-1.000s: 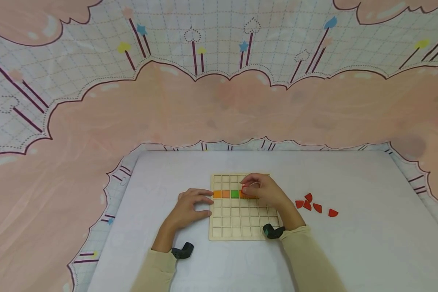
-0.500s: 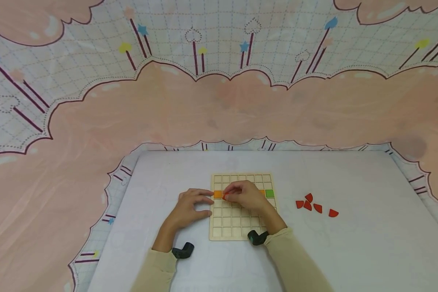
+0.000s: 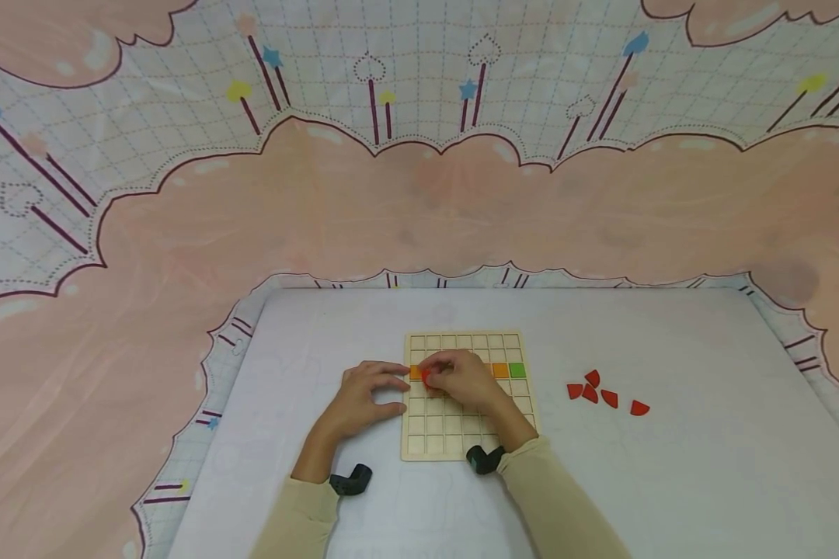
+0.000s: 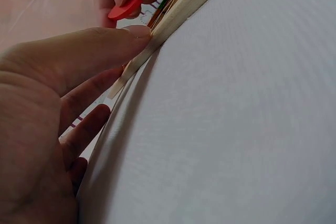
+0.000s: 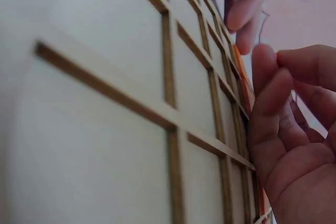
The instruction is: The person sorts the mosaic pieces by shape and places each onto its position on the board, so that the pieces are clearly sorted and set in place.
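A wooden grid board (image 3: 435, 426) lies on the white-covered table, with a row of coloured square tiles across it. An orange tile (image 3: 415, 372) shows at the row's left end and a green tile (image 3: 517, 370) at its right end; my right hand (image 3: 464, 382) covers the middle ones. Between thumb and fingers that hand pinches a red rounded piece (image 4: 125, 10), held tilted above the row's left part. With fingers spread, my left hand (image 3: 365, 400) touches the board's left edge, its thumb (image 4: 137, 31) against the wooden side in the left wrist view.
Several red quarter-circle pieces (image 3: 590, 394) lie loose on the table to the right of the board. Each wrist carries a black camera, one by the left cuff (image 3: 350, 480) and one over the board's front edge (image 3: 485, 460). A patterned cloth (image 3: 419, 210) hangs behind.
My right hand has moved left along the tile row with the red piece, uncovering the orange and green tiles on the right. The left hand has stayed put.
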A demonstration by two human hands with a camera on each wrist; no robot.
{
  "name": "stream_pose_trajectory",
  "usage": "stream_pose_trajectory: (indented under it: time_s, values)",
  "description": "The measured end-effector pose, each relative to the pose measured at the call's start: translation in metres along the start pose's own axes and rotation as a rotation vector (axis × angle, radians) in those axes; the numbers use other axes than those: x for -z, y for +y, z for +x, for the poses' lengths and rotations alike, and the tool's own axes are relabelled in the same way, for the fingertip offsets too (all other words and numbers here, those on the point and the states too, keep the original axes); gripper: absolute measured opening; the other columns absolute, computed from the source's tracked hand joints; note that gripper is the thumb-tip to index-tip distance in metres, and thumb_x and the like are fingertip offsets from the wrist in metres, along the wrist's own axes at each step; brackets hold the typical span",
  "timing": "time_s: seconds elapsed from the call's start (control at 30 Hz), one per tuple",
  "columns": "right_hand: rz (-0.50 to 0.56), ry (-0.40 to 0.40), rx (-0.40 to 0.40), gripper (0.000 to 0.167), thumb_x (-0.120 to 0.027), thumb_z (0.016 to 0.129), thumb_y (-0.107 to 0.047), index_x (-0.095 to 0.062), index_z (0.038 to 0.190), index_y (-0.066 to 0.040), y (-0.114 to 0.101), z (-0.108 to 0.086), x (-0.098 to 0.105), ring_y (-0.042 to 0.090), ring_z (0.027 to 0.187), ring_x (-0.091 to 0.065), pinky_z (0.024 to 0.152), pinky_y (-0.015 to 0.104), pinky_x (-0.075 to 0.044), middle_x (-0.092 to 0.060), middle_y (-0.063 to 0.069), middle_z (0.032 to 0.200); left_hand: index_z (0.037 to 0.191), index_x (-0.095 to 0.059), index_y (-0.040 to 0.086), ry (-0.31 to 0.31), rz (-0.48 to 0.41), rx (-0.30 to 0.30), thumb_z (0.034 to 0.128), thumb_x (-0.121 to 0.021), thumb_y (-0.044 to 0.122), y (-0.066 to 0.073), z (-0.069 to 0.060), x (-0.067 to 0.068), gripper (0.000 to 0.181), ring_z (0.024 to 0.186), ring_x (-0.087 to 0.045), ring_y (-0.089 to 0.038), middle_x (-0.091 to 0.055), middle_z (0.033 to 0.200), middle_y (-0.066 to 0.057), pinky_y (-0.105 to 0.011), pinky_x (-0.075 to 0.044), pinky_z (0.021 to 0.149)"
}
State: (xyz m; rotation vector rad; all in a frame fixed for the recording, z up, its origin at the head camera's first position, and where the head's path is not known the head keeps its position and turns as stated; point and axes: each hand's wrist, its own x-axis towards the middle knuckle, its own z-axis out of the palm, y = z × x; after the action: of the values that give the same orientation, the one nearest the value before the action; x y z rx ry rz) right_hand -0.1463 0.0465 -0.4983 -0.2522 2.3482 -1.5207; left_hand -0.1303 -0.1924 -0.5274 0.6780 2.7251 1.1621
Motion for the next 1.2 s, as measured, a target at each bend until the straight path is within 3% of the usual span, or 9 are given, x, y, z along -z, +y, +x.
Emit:
stream_pose_trajectory:
  time_s: [0.2,0.33,0.53,0.83,1.2]
  values:
    - [0.077,-0.041,0.029,0.012,-0.075,0.088,-0.007,-0.074,0.100,-0.010,0.0030,0.0000,-0.0062,0.017,0.066,-0.071,0.064,0.028,-0.057,-0.071,0.003,0.079,0.104,-0.079,0.026,0.002,-0.013,-0.004,0.0809,-0.086,0.028,0.0015,-0.0002,0.0003,0.024,0.133,-0.053,-0.020,-0.067,0.134,0.010,-0.051,-0.026,0.110]
    - [0.026,-0.026,0.052,0.008,-0.077,0.087,-0.010,-0.074,0.095,-0.011,0.0019,-0.0013,-0.0073,0.017,0.061,-0.069,0.060,0.028,-0.053,-0.071,0.000,0.074,0.104,-0.079,0.027,0.000,-0.008,-0.003,0.0811,-0.086,0.028,0.0025,0.0000,0.0003,0.024,0.134,-0.052,-0.020,-0.067,0.135,0.009,-0.052,-0.026,0.111]
    - [-0.038,0.000,0.016,0.008,-0.081,0.086,-0.015,-0.075,0.091,-0.012,-0.0011,-0.0028,-0.0055,0.017,0.055,-0.068,0.055,0.027,-0.051,-0.072,-0.003,0.069,0.104,-0.079,0.026,0.002,-0.010,0.002,0.0811,-0.086,0.027,0.0040,0.0002,0.0006,0.024,0.134,-0.052,-0.021,-0.067,0.135,0.008,-0.052,-0.026,0.110]
    - [-0.038,0.014,-0.023,0.009,-0.085,0.083,-0.019,-0.079,0.088,-0.014,0.0024,-0.0019,-0.0052,0.014,0.054,-0.066,0.053,0.026,-0.052,-0.070,-0.003,0.068,0.103,-0.078,0.027,0.001,-0.021,-0.002,0.0800,-0.087,0.026,0.0043,-0.0001,0.0018,0.025,0.133,-0.052,-0.021,-0.067,0.135,0.009,-0.052,-0.026,0.110]
    - [-0.056,0.051,-0.012,0.010,-0.085,0.082,-0.016,-0.077,0.087,-0.013,0.0038,-0.0013,-0.0089,0.012,0.051,-0.064,0.052,0.026,-0.051,-0.067,-0.004,0.065,0.104,-0.079,0.026,0.003,-0.021,-0.002,0.0794,-0.087,0.026,0.0037,-0.0001,0.0013,0.026,0.133,-0.052,-0.021,-0.067,0.135,0.009,-0.054,-0.025,0.111]
